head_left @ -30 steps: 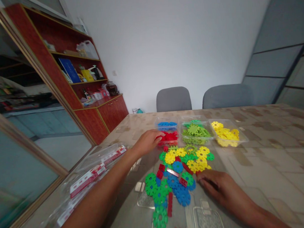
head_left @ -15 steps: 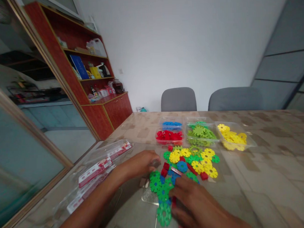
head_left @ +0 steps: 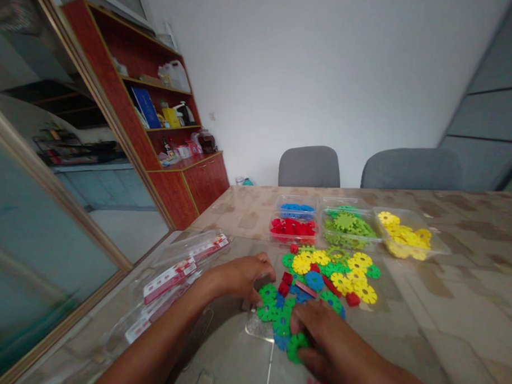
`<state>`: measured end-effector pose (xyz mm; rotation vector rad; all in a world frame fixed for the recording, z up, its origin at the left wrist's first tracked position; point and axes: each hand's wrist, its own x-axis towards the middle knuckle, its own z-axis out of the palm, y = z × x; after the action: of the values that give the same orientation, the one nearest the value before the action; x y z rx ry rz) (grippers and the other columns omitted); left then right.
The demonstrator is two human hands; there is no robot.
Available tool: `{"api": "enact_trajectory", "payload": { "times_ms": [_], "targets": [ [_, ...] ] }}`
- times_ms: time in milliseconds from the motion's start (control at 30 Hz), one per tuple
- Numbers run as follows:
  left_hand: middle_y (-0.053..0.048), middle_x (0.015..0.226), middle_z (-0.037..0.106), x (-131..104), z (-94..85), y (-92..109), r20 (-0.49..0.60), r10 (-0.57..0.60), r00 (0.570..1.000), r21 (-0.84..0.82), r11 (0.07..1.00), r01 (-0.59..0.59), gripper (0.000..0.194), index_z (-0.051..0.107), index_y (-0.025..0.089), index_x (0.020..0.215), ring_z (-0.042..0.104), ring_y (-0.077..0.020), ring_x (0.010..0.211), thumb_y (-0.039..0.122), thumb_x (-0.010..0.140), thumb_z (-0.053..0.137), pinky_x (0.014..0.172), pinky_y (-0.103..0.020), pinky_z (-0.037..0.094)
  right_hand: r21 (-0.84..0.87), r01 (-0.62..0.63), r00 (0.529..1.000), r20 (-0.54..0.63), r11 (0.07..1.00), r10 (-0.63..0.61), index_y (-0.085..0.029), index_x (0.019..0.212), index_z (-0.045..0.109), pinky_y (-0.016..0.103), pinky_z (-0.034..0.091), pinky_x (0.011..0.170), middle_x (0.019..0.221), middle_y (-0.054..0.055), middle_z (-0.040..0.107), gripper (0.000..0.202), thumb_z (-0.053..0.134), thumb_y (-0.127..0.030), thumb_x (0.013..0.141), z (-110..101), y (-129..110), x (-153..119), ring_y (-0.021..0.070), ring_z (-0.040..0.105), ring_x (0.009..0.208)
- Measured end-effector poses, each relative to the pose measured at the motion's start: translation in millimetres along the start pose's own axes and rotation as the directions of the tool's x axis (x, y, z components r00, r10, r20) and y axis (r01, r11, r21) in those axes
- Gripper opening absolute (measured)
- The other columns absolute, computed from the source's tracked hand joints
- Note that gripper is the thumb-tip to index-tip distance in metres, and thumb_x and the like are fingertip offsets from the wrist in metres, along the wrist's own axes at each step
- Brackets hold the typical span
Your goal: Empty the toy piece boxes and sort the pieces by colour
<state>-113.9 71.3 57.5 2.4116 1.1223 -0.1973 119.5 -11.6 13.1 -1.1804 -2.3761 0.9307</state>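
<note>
My left hand [head_left: 247, 277] is beside the left edge of the pile, fingers and thumb apart. Its thumb tip is close to a green notched disc [head_left: 268, 295]; whether they touch I cannot tell. More green discs [head_left: 281, 321] lie joined or overlapped with blue notched discs [head_left: 281, 341] below them. My right hand [head_left: 323, 331] closes thumb and fingers on another green notched disc [head_left: 295, 348] at the near end of this group. Beyond are yellow discs [head_left: 357, 277], red blocks [head_left: 285, 283] and a blue disc [head_left: 313, 280].
Clear plastic boxes stand behind the pile: one with blue discs [head_left: 297, 208], one with red pieces [head_left: 293, 229], green ones [head_left: 348, 225] and yellow ones [head_left: 404, 238]. Clear packaging with red-and-white labels [head_left: 169, 278] lies left. Two grey chairs [head_left: 309, 166] stand across the table.
The near green disc has shifted right, away from the end of the green-and-blue group, and is now between my right fingers. My left hand stays by the pile. The view has turned slightly left.
</note>
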Motion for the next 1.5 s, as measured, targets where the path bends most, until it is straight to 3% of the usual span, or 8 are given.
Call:
{"api": "enact_trajectory", "payload": {
  "times_ms": [100, 233, 400, 533, 800, 967, 1167, 1500],
  "targets": [
    [0.000, 0.118, 0.054, 0, 0.4, -1, 0.008, -0.017, 1.000, 0.009, 1.000, 0.017, 0.056, 0.060, 0.026, 0.114, 0.057, -0.0198, 0.098, 0.022, 0.063, 0.085, 0.083, -0.024, 0.046, 0.149, -0.028, 0.999, -0.030, 0.988, 0.033, -0.021, 0.078, 0.058, 0.024, 0.038, 0.060, 0.070, -0.003, 0.060, 0.023, 0.056, -0.001, 0.066, -14, 13, 7, 0.0156, 0.055, 0.066],
    [-0.001, 0.119, 0.053, 0, 0.9, 0, 0.021, -0.032, 0.999, 0.020, 0.999, 0.032, 0.062, 0.057, 0.025, 0.116, 0.057, -0.0208, 0.099, 0.023, 0.060, 0.086, 0.082, -0.025, 0.045, 0.160, -0.008, 0.999, -0.050, 0.987, 0.016, -0.022, 0.088, 0.065, 0.024, 0.038, 0.058, 0.072, -0.002, 0.063, 0.025, 0.057, -0.006, 0.071, -25, 19, 19, 0.0162, 0.057, 0.065],
    [-0.001, 0.121, 0.052, 0, 0.6, -5, 0.035, 0.011, 0.999, 0.023, 1.000, -0.012, 0.062, 0.057, 0.026, 0.117, 0.056, -0.0221, 0.101, 0.024, 0.061, 0.084, 0.083, -0.027, 0.045, -0.002, 0.000, 0.998, 0.059, 1.000, 0.000, -0.021, 0.101, 0.069, 0.030, 0.043, 0.076, 0.090, 0.003, 0.069, 0.032, 0.065, -0.008, 0.072, -14, 0, 26, 0.0213, 0.061, 0.085],
    [-0.001, 0.120, 0.052, 0, 0.1, -13, 0.038, 0.066, 0.997, 0.016, 0.998, -0.067, 0.057, 0.059, 0.027, 0.116, 0.057, -0.0197, 0.100, 0.021, 0.064, 0.083, 0.084, -0.025, 0.046, -0.078, -0.013, 0.997, 0.071, 0.997, 0.018, -0.015, 0.112, 0.064, 0.037, 0.038, 0.093, 0.116, 0.012, 0.062, 0.044, 0.071, -0.009, 0.069, -8, -6, 26, 0.0264, 0.054, 0.107],
    [-0.001, 0.112, 0.052, 1, -0.7, -10, 0.032, 0.026, 0.999, 0.016, 1.000, -0.026, 0.056, 0.062, 0.026, 0.110, 0.058, -0.0202, 0.094, 0.027, 0.060, 0.087, 0.077, -0.024, 0.047, -0.067, -0.025, 1.000, -0.003, 0.997, 0.025, -0.022, 0.092, 0.061, 0.025, 0.040, 0.064, 0.081, -0.002, 0.064, 0.031, 0.060, -0.005, 0.066, -9, 21, 39, 0.0166, 0.058, 0.075],
    [-0.002, 0.109, 0.052, 2, 1.1, -4, 0.009, -0.005, 1.000, 0.039, 0.999, 0.005, 0.050, 0.062, 0.024, 0.107, 0.057, -0.0198, 0.091, 0.030, 0.063, 0.085, 0.074, -0.024, 0.045, -0.141, -0.058, 0.998, -0.039, 0.988, 0.053, -0.021, 0.101, 0.066, 0.035, 0.041, 0.081, 0.098, 0.006, 0.068, 0.033, 0.064, -0.013, 0.069, -11, 35, 42, 0.0248, 0.060, 0.093],
    [0.000, 0.105, 0.052, 3, 3.5, -5, 0.008, 0.010, 1.000, 0.050, 0.999, -0.010, 0.045, 0.060, 0.024, 0.105, 0.056, -0.0183, 0.090, 0.026, 0.066, 0.083, 0.072, -0.023, 0.043, -0.239, -0.117, 0.992, -0.067, 0.964, 0.103, -0.018, 0.097, 0.067, 0.041, 0.039, 0.084, 0.103, 0.011, 0.065, 0.031, 0.072, -0.019, 0.067, -14, 14, 39, 0.0301, 0.057, 0.096],
    [0.001, 0.096, 0.053, 4, 4.4, -4, 0.038, 0.017, 0.999, 0.030, 0.999, -0.018, 0.044, 0.059, 0.022, 0.098, 0.056, -0.0186, 0.084, 0.025, 0.063, 0.086, 0.067, -0.024, 0.042, -0.160, -0.061, 0.997, -0.058, 0.985, 0.052, -0.019, 0.078, 0.060, 0.028, 0.035, 0.067, 0.080, 0.001, 0.063, 0.021, 0.065, -0.006, 0.062, -12, 33, 44, 0.0195, 0.056, 0.076]
  ]
}}
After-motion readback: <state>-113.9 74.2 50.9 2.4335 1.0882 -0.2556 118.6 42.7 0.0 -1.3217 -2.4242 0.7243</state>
